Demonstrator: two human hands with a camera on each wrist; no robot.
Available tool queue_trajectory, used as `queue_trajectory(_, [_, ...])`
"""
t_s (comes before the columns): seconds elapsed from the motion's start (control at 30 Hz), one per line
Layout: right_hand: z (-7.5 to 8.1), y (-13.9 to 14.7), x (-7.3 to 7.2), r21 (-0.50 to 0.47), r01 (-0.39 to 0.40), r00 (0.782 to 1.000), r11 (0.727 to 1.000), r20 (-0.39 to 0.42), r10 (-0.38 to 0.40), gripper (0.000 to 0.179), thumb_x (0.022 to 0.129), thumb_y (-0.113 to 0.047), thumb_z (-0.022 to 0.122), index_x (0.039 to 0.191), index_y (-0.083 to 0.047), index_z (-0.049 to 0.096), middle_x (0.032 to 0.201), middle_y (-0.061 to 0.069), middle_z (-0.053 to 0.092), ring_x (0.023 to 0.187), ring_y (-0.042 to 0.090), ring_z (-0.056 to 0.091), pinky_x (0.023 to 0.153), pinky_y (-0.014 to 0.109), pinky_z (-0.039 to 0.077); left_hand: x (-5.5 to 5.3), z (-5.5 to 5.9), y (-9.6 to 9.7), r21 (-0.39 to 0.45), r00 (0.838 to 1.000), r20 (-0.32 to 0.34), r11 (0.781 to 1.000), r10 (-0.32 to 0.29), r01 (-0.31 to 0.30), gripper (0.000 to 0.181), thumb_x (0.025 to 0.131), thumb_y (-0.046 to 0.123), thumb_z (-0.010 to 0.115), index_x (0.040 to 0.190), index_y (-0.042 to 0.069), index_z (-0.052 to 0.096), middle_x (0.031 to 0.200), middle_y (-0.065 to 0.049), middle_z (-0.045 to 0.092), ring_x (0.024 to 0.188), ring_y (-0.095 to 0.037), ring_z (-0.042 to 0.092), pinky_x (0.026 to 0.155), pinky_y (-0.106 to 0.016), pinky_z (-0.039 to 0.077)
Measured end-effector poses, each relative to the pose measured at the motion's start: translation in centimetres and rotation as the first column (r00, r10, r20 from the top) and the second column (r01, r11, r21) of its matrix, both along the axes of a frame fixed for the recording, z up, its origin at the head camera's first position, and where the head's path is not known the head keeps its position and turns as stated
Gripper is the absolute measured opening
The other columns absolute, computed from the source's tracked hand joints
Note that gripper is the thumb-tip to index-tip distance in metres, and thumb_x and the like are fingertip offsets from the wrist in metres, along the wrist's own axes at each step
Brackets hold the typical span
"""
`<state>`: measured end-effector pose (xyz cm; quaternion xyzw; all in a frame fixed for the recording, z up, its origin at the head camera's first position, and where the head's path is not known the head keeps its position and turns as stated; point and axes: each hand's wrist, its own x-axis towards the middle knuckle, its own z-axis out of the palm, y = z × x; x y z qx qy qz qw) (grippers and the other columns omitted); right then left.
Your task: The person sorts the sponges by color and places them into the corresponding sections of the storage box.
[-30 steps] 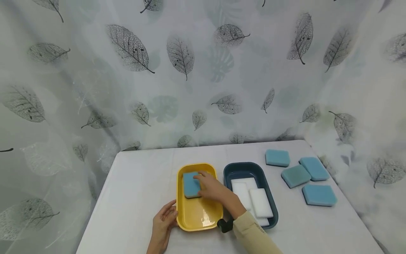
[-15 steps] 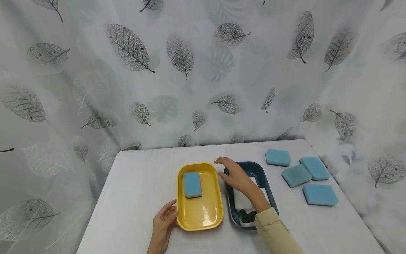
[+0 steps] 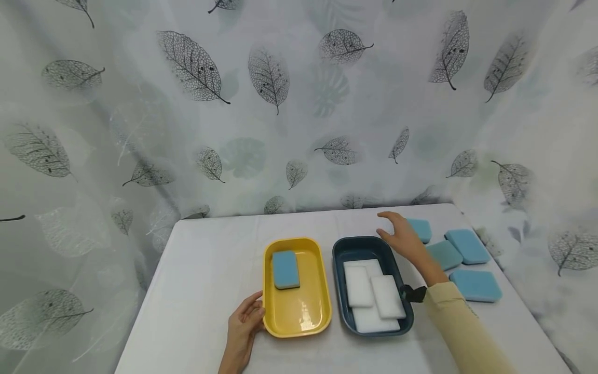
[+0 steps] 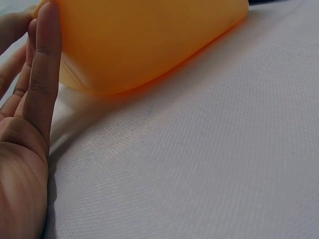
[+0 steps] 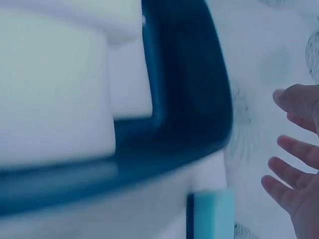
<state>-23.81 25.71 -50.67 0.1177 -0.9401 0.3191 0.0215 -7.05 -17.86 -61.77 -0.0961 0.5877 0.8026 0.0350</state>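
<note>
The white bench (image 3: 201, 280) is stretching out below a leaf-printed sheet (image 3: 280, 130) that is hanging behind it and along both sides. Tricky viewing up close: the right-wrist view is blurring, with the right hand (image 3: 404, 236) running off its edge at three o'clock, and the left hand (image 3: 246, 322) is running off the left-wrist view at nine. From above, that right hand is hovering at the navy tray's (image 3: 359, 248) one o'clock, fingers parted and holding nothing, covering one end of the far sponge (image 3: 421, 230), while the forearm is hiding part of the greenish sponge (image 3: 446, 253). The left hand, well apart, is resting straight fingers against the yellow tray's (image 3: 303, 317) outer wall at eight o'clock. Inside, the blue sponge (image 3: 285, 269) is lying toward eleven. White blocks (image 3: 388, 297) are overlapping in the navy tray, two more sponges (image 3: 476, 285) are sitting at two and three o'clock, and the dark wrist piece (image 3: 413, 294) is blocking some navy rim.
</note>
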Motion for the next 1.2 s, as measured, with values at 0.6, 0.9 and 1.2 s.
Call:
queue_trajectory(0.6, [-3.1,6.1,-1.5,0.262,0.264,0.932,0.928,0.179,-0.315,0.083,0.101,-0.045,0.057,0.149,0.019,0.031,0.149,0.051,0.024,0.133,0.072,0.029,0.103,0.082,0.034,0.0,-0.2,-0.1,0.009,0.999,0.03,1.0,0.022,-0.022,0.05,0.098,0.007,0.07,0.145,-0.002,0.055,0.108,-0.007,0.069,0.081,-0.012,0.071,0.064,-0.024,0.063])
queue_trajectory(0.9, [-4.4,5.7,-1.8,0.231,0.335,0.9,0.913,0.209,-0.383,0.09,0.1,-0.051,0.059,0.144,0.021,0.028,0.144,0.053,0.02,0.127,0.07,0.032,0.097,0.08,0.038,0.0,-0.3,-0.2,-0.004,1.0,0.009,1.0,0.003,-0.003,0.051,0.098,0.007,0.07,0.145,-0.003,0.054,0.108,-0.006,0.07,0.082,-0.011,0.071,0.064,-0.024,0.062])
queue_trajectory(1.2, [-4.4,4.9,-1.7,0.202,0.396,0.863,0.896,0.252,-0.438,0.088,0.097,-0.045,0.064,0.141,0.02,0.024,0.138,0.056,0.019,0.128,0.072,0.027,0.096,0.077,0.04,0.0,-0.2,-0.2,-0.011,1.0,0.018,1.0,0.011,-0.011,0.05,0.098,0.008,0.07,0.145,-0.002,0.055,0.109,-0.006,0.07,0.081,-0.01,0.071,0.063,-0.023,0.062])
